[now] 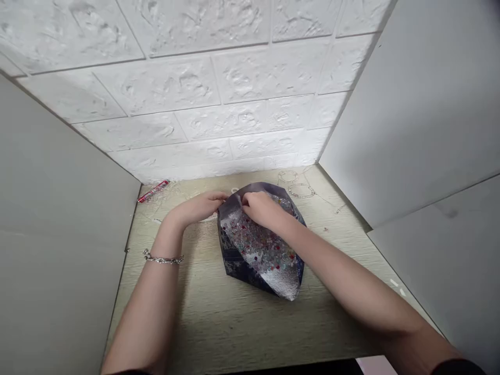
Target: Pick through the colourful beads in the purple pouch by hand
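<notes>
A dark blue bag with a silvery lining stands open on the tabletop. Inside it lie many small coloured beads, clear, pink and red among them. My left hand holds the bag's upper left rim, its fingertips partly hidden at the edge. Reaching over the opening from the right, my right hand has its fingers curled and pressed together by the inner rim, above the beads. What those fingers pinch, if anything, is too small to tell. A chain bracelet circles my left wrist.
Behind the bag to the right lie beaded loops with loose thread. A red tube-like item and clear wrapping are at the back left. Small white pieces lie on the right. A white brick-pattern wall and grey side panels surround the wooden surface.
</notes>
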A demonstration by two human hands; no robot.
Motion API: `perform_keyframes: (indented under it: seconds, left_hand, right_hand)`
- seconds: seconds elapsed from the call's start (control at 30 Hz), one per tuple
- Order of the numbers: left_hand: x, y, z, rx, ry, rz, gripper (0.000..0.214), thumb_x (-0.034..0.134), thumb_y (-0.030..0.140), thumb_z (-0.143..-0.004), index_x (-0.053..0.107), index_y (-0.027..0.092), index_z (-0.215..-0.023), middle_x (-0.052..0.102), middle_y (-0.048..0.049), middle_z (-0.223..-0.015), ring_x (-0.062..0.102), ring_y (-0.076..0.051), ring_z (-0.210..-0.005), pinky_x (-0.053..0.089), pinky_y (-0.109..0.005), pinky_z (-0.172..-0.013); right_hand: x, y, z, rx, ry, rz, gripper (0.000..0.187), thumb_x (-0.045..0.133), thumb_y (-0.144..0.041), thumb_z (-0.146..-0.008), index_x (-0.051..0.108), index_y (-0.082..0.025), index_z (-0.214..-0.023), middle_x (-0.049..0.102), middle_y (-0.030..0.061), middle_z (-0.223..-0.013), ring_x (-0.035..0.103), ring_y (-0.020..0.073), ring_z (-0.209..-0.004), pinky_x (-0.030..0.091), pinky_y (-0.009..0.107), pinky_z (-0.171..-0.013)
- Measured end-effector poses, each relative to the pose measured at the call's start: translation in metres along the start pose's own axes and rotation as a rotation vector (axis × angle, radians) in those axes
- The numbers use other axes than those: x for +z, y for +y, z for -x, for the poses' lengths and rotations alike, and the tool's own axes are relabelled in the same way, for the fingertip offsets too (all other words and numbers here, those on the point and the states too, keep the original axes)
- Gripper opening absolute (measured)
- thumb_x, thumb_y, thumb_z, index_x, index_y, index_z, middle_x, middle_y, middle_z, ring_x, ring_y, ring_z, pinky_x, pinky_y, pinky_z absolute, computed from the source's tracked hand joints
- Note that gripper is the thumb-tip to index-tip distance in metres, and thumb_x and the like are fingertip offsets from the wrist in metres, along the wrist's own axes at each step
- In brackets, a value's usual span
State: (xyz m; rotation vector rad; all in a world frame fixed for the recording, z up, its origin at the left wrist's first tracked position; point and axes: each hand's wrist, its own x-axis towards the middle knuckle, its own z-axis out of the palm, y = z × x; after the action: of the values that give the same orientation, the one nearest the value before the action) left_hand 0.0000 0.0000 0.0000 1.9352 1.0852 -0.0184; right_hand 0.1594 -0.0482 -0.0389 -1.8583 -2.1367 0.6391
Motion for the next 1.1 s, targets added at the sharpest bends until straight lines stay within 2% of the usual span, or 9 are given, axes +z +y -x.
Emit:
perform_keyframes:
  seconds: [0.17,0.27,0.37,0.47,0.57,0.63,0.7,0.9,1.1]
  left_hand:
    - [0.007,-0.016,-0.015,0.018,0.054,0.205,0.039,0.039,0.038,-0.073,0.054,0.018,-0.103,0.057,-0.0026,-0.101,0.052,-0.018,-0.089,0.042,-0.028,-0.076]
    - [0.011,-0.025,-0.026,0.098,0.109,0.246,0.042,0.043,0.041,-0.072,0.053,0.015,-0.104,0.057,-0.0048,-0.101,0.051,-0.017,-0.089,0.040,-0.028,-0.078]
    - [0.012,-0.028,-0.032,0.156,0.100,0.225,0.039,0.046,0.042,-0.070,0.057,0.013,-0.094,0.059,-0.0054,-0.093,0.052,-0.016,-0.082,0.041,-0.026,-0.073]
    - [0.011,-0.029,-0.033,0.140,0.113,0.176,0.036,0.047,0.043,-0.070,0.058,0.012,-0.083,0.059,-0.0039,-0.079,0.051,-0.014,-0.070,0.041,-0.024,-0.063]
    - [0.010,-0.028,-0.032,0.118,0.154,0.158,0.034,0.047,0.042,-0.070,0.058,0.012,-0.081,0.058,-0.0030,-0.075,0.050,-0.012,-0.065,0.040,-0.023,-0.058]
    - [0.010,-0.027,-0.031,0.117,0.169,0.150,0.034,0.046,0.042,-0.071,0.057,0.012,-0.082,0.059,-0.0037,-0.077,0.051,-0.013,-0.066,0.040,-0.023,-0.059]
    - [0.010,-0.027,-0.030,0.119,0.166,0.142,0.035,0.044,0.041,-0.072,0.057,0.012,-0.086,0.059,-0.0048,-0.082,0.052,-0.014,-0.070,0.041,-0.025,-0.062]
    - [0.008,-0.024,-0.028,0.119,0.191,0.065,0.035,0.040,0.040,-0.075,0.056,0.014,-0.093,0.059,-0.0054,-0.092,0.053,-0.017,-0.083,0.041,-0.029,-0.072]
    - [0.008,-0.019,-0.024,0.108,0.241,-0.017,0.032,0.040,0.035,-0.075,0.057,0.014,-0.092,0.059,-0.0041,-0.096,0.051,-0.017,-0.088,0.038,-0.028,-0.078]
  right_hand:
    - [0.009,-0.001,-0.005,0.037,0.062,-0.007,0.024,0.041,-0.033,-0.077,0.057,-0.015,-0.083,0.061,0.0096,-0.083,0.055,0.0197,-0.080,0.037,0.027,-0.061]
    - [0.012,0.000,-0.006,0.027,0.101,-0.003,0.024,0.038,-0.032,-0.078,0.056,-0.016,-0.079,0.061,0.0080,-0.080,0.056,0.0189,-0.076,0.037,0.027,-0.059]
    - [0.011,0.000,-0.006,0.032,0.126,0.011,0.023,0.037,-0.030,-0.078,0.056,-0.017,-0.077,0.061,0.0073,-0.078,0.056,0.0183,-0.073,0.035,0.026,-0.057]
    - [0.007,0.000,-0.004,0.033,0.116,0.047,0.021,0.039,-0.029,-0.076,0.056,-0.017,-0.076,0.061,0.0072,-0.076,0.055,0.0185,-0.071,0.033,0.026,-0.052]
    - [0.002,-0.002,0.000,-0.114,0.079,0.073,0.018,0.042,-0.026,-0.074,0.056,-0.017,-0.081,0.060,0.0066,-0.078,0.054,0.0175,-0.070,0.031,0.025,-0.050]
    - [0.000,-0.003,0.002,-0.262,0.046,0.083,0.017,0.043,-0.021,-0.073,0.055,-0.018,-0.084,0.060,0.0057,-0.082,0.054,0.0164,-0.072,0.030,0.024,-0.052]
    - [0.001,-0.004,0.003,-0.345,0.004,0.095,0.018,0.043,-0.018,-0.072,0.056,-0.018,-0.084,0.060,0.0054,-0.084,0.054,0.0162,-0.075,0.031,0.025,-0.054]
    - [0.014,-0.013,0.004,-0.355,-0.045,0.122,0.020,0.043,-0.028,-0.075,0.059,-0.018,-0.079,0.060,0.0067,-0.085,0.055,0.0181,-0.074,0.032,0.025,-0.053]
    - [0.028,-0.020,0.005,-0.348,-0.006,0.184,0.024,0.036,-0.023,-0.078,0.059,-0.016,-0.077,0.060,0.0076,-0.083,0.056,0.0187,-0.073,0.036,0.026,-0.054]
